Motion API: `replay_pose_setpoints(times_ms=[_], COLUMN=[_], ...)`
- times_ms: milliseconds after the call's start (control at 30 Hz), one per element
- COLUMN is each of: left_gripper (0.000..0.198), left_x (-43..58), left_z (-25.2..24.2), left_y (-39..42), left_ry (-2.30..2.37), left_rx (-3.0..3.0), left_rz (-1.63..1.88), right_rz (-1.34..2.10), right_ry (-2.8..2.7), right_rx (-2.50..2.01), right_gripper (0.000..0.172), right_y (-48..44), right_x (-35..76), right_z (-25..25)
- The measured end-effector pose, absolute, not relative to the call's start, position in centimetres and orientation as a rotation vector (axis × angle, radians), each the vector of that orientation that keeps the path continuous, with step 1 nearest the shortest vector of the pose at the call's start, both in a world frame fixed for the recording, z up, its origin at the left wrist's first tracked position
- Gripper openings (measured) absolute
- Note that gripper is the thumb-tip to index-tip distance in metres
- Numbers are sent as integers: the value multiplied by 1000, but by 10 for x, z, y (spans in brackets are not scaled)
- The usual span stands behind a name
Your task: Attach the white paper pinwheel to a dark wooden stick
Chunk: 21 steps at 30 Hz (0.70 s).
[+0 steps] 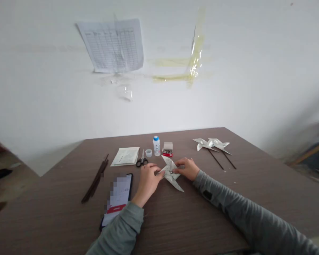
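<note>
A paper pinwheel (172, 176) made of printed paper lies between my hands, with a small shiny pin at its centre. On its left side, my left hand (149, 177) pinches a blade between thumb and fingers. My right hand (186, 168) grips the right side, its thumb near the pin. No stick shows under this pinwheel. Just beyond the hands stand a red and white box of pins (167, 149), a bottle with a blue cap (156, 146) and a small clear cup (148, 153). Black-handled scissors (142, 161) lie left of the cup.
Two finished pinwheels on sticks (214, 144) lie at the back right. Folded printed paper (126, 156) is at the back left, with several dark sticks (97, 179) beside it. A phone (118, 200) rests by my left forearm. The wall rises behind the brown table (202, 226).
</note>
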State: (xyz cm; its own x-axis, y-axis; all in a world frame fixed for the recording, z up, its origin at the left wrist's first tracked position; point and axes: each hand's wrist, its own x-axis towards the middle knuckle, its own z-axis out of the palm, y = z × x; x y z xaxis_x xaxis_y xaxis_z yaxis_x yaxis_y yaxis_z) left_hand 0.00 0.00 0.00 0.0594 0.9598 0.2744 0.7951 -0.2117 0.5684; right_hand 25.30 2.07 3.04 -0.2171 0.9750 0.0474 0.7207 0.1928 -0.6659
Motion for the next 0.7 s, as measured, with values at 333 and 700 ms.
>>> replay_pose_setpoints(times_ms=[333, 700], left_gripper=[9, 29], left_x=[1, -8], left_z=[2, 13], left_y=[-7, -15], left_ry=[1801, 1709], left_rx=[2203, 2237], left_rz=[738, 484], right_rz=[679, 647], right_ry=[-2049, -2026], right_rx=[-1583, -1550], right_gripper=[21, 23], right_y=[24, 29], right_x=[255, 259], right_z=[14, -2])
